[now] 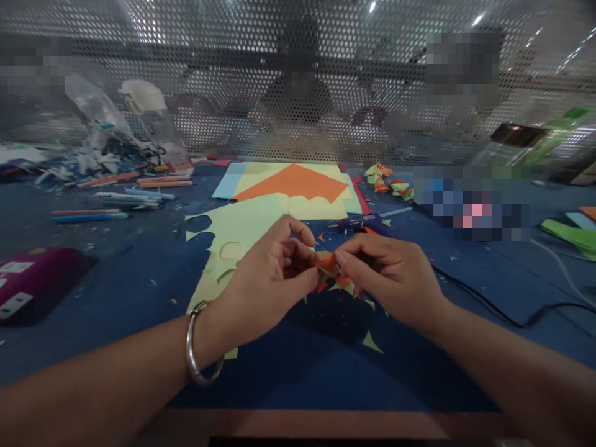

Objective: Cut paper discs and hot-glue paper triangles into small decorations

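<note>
Between my two hands is a small folded paper piece [327, 264], orange and pale green, held above the blue table. My left hand [274, 273], with a silver bangle [190, 347] at the wrist, pinches its left side between thumb and fingers. On its right side, the thumb and forefinger of my right hand [388, 273] are closed. Below and behind the piece lie orange and green paper scraps [345, 284]. A pale green sheet with round cut-outs [251, 217] lies partly under my left hand.
An orange sheet [293, 183] rests on yellow and blue paper. Behind my right hand is a dark purple glue gun [356, 221] with a black cable [488, 310]. Folded paper pieces [400, 189] lie at back right. Rolled paper sticks [130, 198], a bottle [158, 121] and a magenta case [37, 276] are left.
</note>
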Tool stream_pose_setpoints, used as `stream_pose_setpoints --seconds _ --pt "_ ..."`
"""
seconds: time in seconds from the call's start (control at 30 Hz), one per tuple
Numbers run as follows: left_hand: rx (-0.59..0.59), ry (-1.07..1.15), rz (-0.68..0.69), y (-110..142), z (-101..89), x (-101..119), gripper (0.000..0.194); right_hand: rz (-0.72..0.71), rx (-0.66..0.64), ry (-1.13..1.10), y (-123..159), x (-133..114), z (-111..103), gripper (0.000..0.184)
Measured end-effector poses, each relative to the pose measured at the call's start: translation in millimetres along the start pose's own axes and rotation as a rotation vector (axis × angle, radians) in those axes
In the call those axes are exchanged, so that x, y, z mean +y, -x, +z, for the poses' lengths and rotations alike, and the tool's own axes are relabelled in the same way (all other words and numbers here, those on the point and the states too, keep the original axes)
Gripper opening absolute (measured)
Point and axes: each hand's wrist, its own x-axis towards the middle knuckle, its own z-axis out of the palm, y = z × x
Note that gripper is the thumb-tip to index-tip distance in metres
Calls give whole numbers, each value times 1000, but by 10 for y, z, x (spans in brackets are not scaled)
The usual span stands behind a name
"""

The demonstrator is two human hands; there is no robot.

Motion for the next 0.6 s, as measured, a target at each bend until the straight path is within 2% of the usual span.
stream_pose_setpoints --seconds 0.13,0.2,0.3,0.47,0.6 --pt "-63 -40 53 58 8 3 19 9 4 -7 -16 6 4 18" --pt "-93 -141 136 94 10 23 13 -1 -11 -13 -20 1 -2 18" --pt "-84 -334 223 131 12 69 15 -12 -36 -51 -13 -5 -19 19" --pt "54 -395 128 109 -4 87 6 134 -89 -207 -9 16 -22 19" --pt "87 -344 64 90 -17 50 6 220 -121 -226 -33 29 12 22"
